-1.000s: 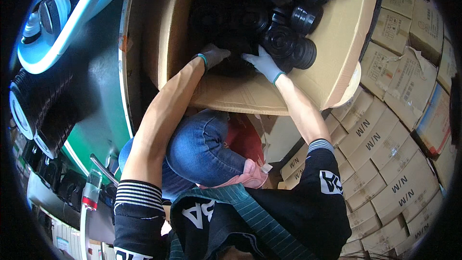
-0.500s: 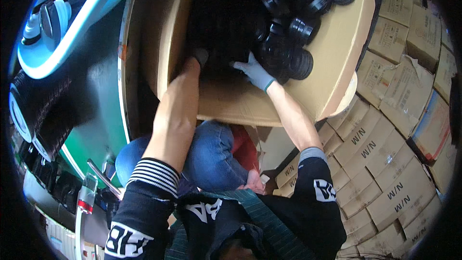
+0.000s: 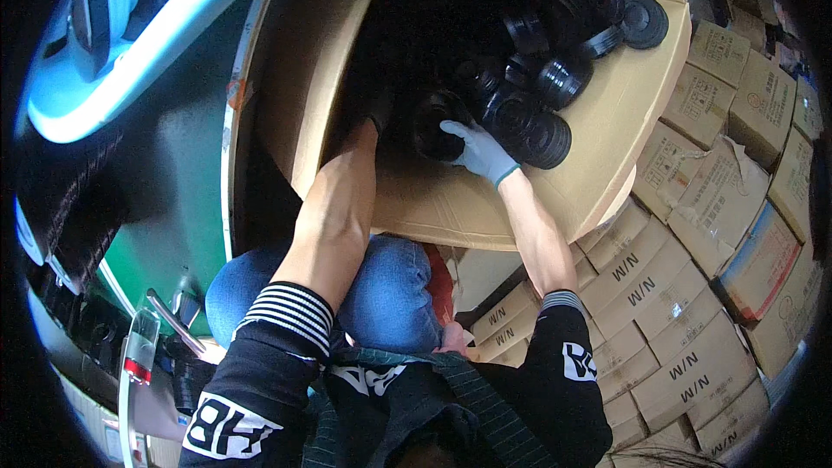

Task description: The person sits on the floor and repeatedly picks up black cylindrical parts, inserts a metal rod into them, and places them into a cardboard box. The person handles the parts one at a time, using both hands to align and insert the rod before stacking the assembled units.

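Black round, ribbed parts [image 3: 568, 78] lie heaped in a large open cardboard box [image 3: 607, 134]. My right hand [image 3: 482, 152], in a light grey glove, is closed on the rim of a dark, round, cup-shaped part [image 3: 436, 128] near the box's close side. My left hand [image 3: 380, 106] reaches into deep shadow beside the left wall of the box. Its fingers cannot be made out, nor whether they hold anything. A flat ribbed disc [image 3: 644, 21] rests at the far right of the heap.
Stacked cardboard cartons [image 3: 685, 295] stand to the right. On the left are a green panel [image 3: 173, 234], a bright pale-blue curved frame [image 3: 165, 35] and a metal lever [image 3: 165, 312]. My knees [image 3: 381, 295] are just before the box.
My right hand has closed on a dark round part, its fingers no longer stretched out. The whole view has shifted somewhat, and my left hand stays in the box's shadow.
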`<control>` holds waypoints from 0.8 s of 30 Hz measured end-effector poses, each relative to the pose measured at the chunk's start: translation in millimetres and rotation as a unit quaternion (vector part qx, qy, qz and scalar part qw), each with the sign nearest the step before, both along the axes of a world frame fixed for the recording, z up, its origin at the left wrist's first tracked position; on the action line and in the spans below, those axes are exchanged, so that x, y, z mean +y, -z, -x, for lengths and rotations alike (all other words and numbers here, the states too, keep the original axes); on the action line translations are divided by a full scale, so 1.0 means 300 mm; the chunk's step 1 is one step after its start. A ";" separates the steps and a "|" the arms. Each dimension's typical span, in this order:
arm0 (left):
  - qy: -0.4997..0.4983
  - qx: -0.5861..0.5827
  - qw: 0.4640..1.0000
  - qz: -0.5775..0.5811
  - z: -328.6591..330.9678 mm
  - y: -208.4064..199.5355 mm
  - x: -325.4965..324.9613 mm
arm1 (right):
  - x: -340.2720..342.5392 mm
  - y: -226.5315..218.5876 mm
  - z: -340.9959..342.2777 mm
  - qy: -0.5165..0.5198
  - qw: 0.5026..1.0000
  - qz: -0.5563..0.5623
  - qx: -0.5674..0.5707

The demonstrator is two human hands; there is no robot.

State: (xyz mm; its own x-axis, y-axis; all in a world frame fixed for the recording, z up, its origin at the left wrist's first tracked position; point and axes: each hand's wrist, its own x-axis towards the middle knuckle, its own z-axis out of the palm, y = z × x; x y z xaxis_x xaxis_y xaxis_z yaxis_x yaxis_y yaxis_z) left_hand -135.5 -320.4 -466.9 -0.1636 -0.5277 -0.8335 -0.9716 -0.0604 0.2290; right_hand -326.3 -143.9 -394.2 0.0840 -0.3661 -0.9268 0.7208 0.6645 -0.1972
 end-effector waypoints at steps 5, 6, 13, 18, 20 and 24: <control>0.011 0.045 0.998 -0.038 0.009 -0.083 -0.039 | -0.028 -0.187 0.029 -0.001 0.999 -0.037 -0.010; 0.010 0.064 0.996 -0.054 0.009 -0.117 -0.036 | -0.008 -0.230 0.035 -0.012 0.999 -0.043 0.015; -0.032 0.189 0.951 -0.241 0.062 -0.704 -0.050 | 0.100 -0.628 -0.021 -0.040 0.962 0.172 0.207; 0.143 0.381 0.911 0.072 -0.045 -1.039 -0.109 | 0.006 -1.058 -0.098 -0.143 0.868 0.227 0.419; 0.061 0.410 0.905 0.093 -0.172 -1.136 -0.165 | -0.090 -1.211 -0.175 -0.175 0.822 0.307 0.447; -0.296 0.434 0.850 -0.027 -0.486 -1.324 -0.174 | -0.291 -1.322 -0.387 -0.248 0.767 0.387 0.447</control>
State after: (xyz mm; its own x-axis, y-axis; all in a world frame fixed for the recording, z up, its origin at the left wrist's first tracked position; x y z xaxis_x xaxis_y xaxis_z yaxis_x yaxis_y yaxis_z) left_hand 10.4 -372.5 -69.8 -0.4482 -0.6972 -0.5595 -0.2331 -0.5131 0.8261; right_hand -210.1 -231.2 2.2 -0.1518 -0.9646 -0.2158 -0.2369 0.2475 -0.9395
